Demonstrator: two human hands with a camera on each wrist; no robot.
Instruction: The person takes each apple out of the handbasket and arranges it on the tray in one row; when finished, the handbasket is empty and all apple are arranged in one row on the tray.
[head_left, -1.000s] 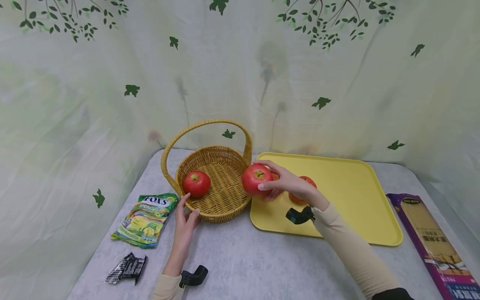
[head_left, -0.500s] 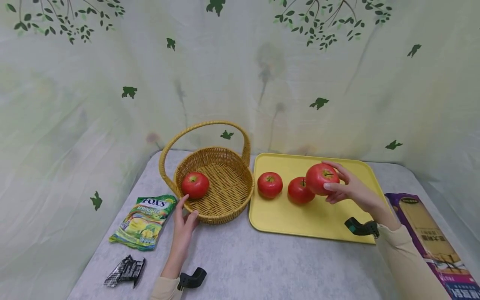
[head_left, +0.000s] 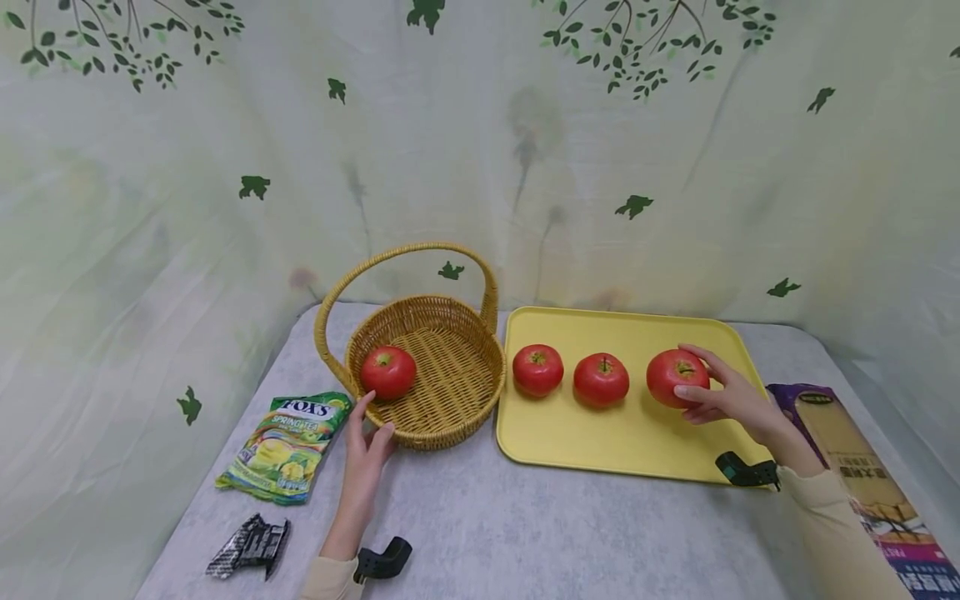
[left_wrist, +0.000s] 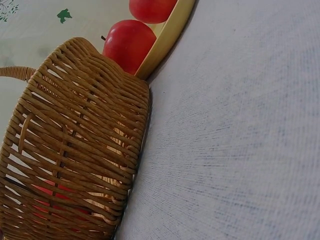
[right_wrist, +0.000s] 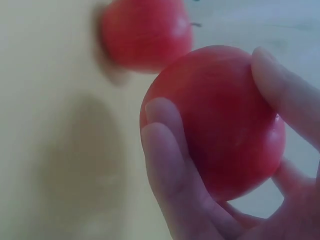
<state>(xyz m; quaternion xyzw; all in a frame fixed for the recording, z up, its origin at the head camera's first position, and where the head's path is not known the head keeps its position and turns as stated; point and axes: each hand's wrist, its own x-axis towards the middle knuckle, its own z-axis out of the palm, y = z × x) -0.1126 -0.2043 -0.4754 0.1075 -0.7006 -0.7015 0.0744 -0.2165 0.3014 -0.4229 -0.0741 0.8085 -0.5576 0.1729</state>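
Observation:
My right hand grips a red apple over the right part of the yellow tray. In the right wrist view, fingers and thumb wrap that apple, whose shadow falls apart from it on the tray. Two other red apples, one on the left and a middle one, sit on the tray. A round wicker basket with a tall handle holds one red apple. At its near left rim rests my left hand, thumb and finger spread; the left wrist view shows no fingers.
Left of the basket lies a green FOX'S candy bag. Nearer me is a crumpled black-and-silver wrapper. A long purple package lies along the right side. Behind the table hangs a leaf-print curtain.
My right hand has carried its apple from beside the basket rightward across the tray and lowered it. The other two tray apples came into full view. The left hand stays at the basket.

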